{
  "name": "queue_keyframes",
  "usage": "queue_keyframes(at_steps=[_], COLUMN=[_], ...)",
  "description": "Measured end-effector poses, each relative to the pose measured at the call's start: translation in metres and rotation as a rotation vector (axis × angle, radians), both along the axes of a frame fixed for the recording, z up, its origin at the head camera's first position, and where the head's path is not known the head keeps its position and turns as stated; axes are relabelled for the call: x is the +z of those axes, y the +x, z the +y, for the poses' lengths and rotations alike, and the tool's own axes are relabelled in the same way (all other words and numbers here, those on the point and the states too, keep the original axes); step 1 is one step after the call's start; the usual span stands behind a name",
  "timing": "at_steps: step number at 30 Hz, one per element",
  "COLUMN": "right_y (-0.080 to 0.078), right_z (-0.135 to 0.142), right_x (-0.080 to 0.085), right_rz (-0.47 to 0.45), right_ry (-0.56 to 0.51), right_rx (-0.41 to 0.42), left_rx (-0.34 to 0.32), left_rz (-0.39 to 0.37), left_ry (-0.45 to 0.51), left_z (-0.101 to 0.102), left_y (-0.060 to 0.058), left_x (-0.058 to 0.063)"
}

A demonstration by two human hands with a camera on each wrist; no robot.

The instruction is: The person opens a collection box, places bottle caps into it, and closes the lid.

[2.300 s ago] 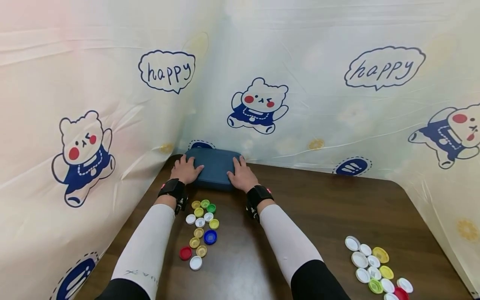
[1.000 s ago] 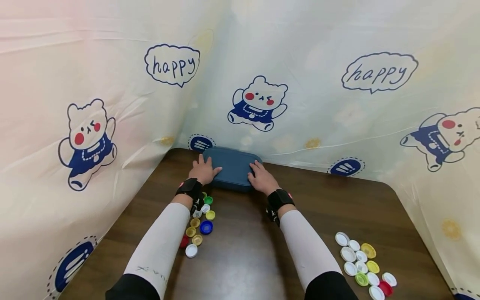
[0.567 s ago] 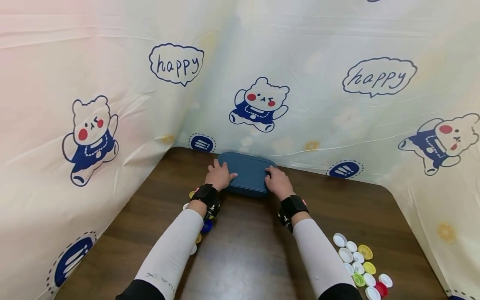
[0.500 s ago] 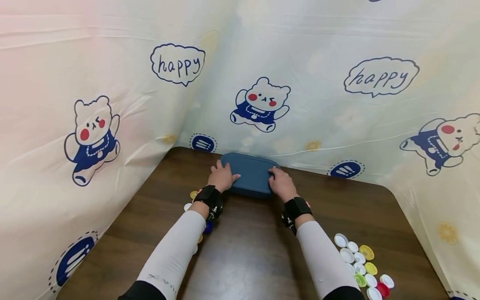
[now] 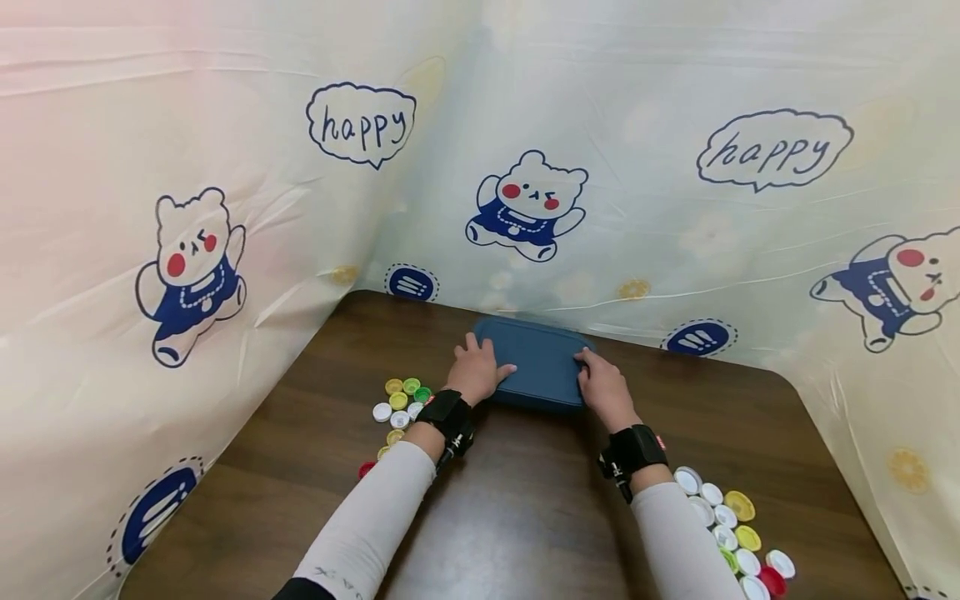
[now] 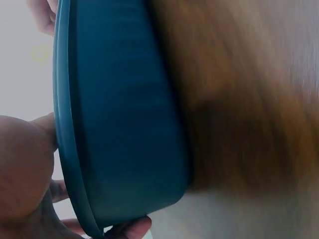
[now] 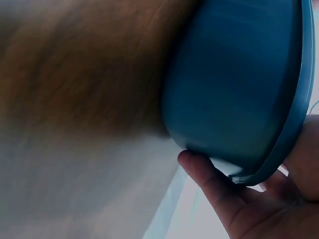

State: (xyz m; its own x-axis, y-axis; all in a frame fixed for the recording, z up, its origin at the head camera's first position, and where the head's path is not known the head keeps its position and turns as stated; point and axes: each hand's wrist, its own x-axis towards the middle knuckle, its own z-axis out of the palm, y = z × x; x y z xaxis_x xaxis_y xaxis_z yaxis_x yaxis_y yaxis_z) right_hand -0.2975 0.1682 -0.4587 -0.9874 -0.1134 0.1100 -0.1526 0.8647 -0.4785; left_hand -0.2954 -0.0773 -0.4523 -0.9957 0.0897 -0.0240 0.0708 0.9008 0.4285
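A blue plastic box (image 5: 543, 358) with rounded corners and a flat top stands near the back edge of the table. My left hand (image 5: 475, 372) holds its left end, thumb lying over the top and fingers around the edge. At the opposite end, my right hand (image 5: 606, 392) grips the box with curled fingers. In the left wrist view the box wall (image 6: 119, 114) narrows below a raised rim, and fingertips reach under that rim. The right wrist view shows a finger (image 7: 199, 172) against the wall below the rim. The underside is hidden.
Several coloured bottle caps (image 5: 400, 402) lie on the left of the brown table (image 5: 510, 517), partly covered by my left forearm. Another group of caps (image 5: 724, 517), mostly white, lies at the right beside my right sleeve. A printed curtain (image 5: 637, 225) rises behind the table.
Both hands have moved the blue box to the right along the back of the table, away from the back left corner. My forearms have shifted right with it; the caps have stayed put.
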Motion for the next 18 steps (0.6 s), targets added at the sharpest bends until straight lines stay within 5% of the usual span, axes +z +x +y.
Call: queue_keyframes(at_steps=[6,18], right_y=[0.017,0.060], right_z=[0.017,0.024], right_x=[0.000,-0.005], right_rz=[-0.010,0.041], right_ry=[-0.010,0.020], right_rx=[-0.037,-0.072], left_rx=[-0.045,-0.081], left_rz=[0.018,0.148], left_ry=[-0.017,-0.051], left_z=[0.019,0.027], left_y=[0.021,0.063], left_x=[0.007,-0.001])
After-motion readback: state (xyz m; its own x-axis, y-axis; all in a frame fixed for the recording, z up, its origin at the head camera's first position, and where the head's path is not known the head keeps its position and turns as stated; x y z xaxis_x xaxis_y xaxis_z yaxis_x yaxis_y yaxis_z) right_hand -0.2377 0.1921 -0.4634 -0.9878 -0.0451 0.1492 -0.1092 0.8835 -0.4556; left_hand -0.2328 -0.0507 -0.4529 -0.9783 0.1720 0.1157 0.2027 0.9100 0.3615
